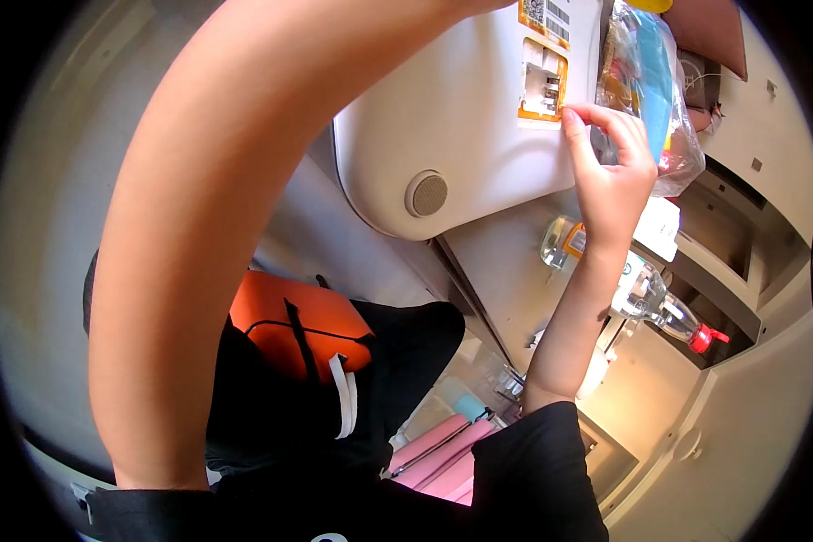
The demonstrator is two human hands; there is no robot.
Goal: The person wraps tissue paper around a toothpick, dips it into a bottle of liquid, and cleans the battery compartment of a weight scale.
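Note:
The white rounded appliance [461, 117] fills the upper middle, with a round speaker grille [426, 193] near its lower edge. An orange-bordered label [543, 81] lies on its surface, below another label with a barcode [546, 20]. At the lower right corner of the orange-bordered label, my right hand [612, 158] pinches with thumb and index finger; the other fingers are curled loosely. My left forearm crosses the left side of the view and runs up to the top edge, where my left hand is out of frame.
Beside the appliance lies a clear plastic bag [641, 90] with coloured contents. Below are a clear bottle with a red cap [673, 316], a small jar [560, 242], and pink items [443, 456] in a bin. An orange pouch [275, 316] rests on my lap.

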